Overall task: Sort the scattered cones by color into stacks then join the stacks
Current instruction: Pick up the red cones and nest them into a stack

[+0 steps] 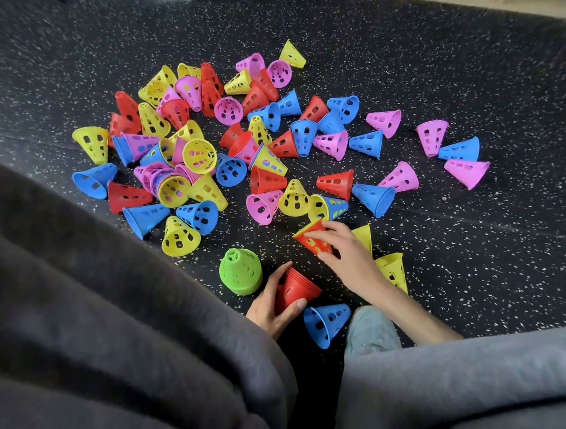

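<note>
Red cups sit inside each other in a small red stack (297,287), and the left hand (273,305) is wrapped round it, thumb on one side and fingers on the other. It is tipped on its side, near the person, low in the middle of the view.

Just past it, the right hand (342,249) holds one red cone (312,239) with curled fingers — a bit of yellow shows inside that cone. The cone is tilted and sits a little farther away than the red stack, not touching it.

To the left of the red stack stands a green stack (241,271), upright with the narrow end up. A blue cone (325,322) lies on its side just near the left hand. Two yellow cones (391,269) lie to the right, partly hidden behind the right arm.

Farther away, a big heap of loose cones (238,141) is spread over the dark speckled floor (490,252) — red, yellow, blue and pink ones, most lying on their sides, some tucked into each other. A few pink and blue ones lie apart on the far right.

Grey trouser legs (116,321) fill the near left and near right.
</note>
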